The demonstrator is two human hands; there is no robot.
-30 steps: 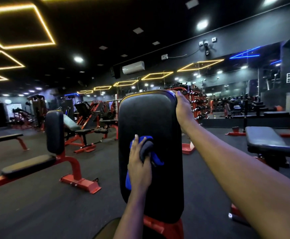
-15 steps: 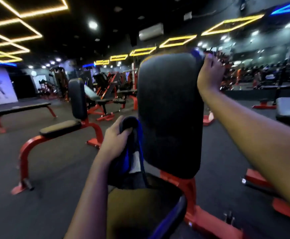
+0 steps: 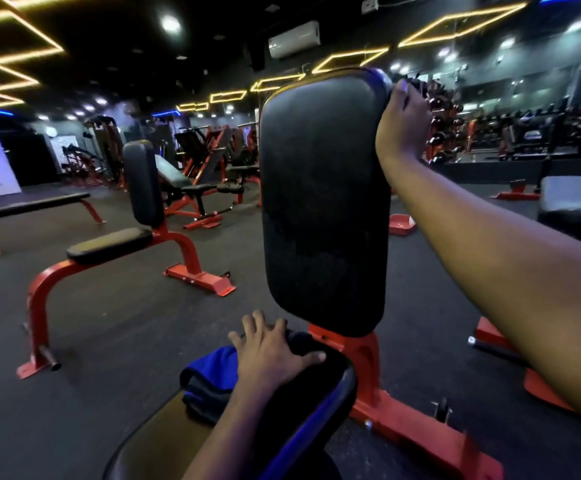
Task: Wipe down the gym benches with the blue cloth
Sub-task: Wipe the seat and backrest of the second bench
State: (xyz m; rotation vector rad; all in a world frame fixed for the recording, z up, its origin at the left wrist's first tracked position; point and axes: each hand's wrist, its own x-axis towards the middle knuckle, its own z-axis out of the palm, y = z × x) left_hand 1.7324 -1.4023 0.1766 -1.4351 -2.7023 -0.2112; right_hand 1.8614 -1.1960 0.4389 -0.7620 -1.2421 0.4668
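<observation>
A black upright back pad on a red frame stands right in front of me. Below it lies the bench's black seat pad. My left hand presses flat, fingers spread, on the blue cloth, which lies bunched on the seat's far left part. My right hand grips the top right corner of the back pad, fingers curled behind its edge.
A second red seat bench stands to the left, with a flat bench beyond it. Another black bench sits at the right edge. Dumbbell racks and machines line the far wall. Dark floor lies between.
My left hand has come down with the cloth from the back pad's face to the seat pad. The right hand stays on the pad's top corner. My view has tilted downward.
</observation>
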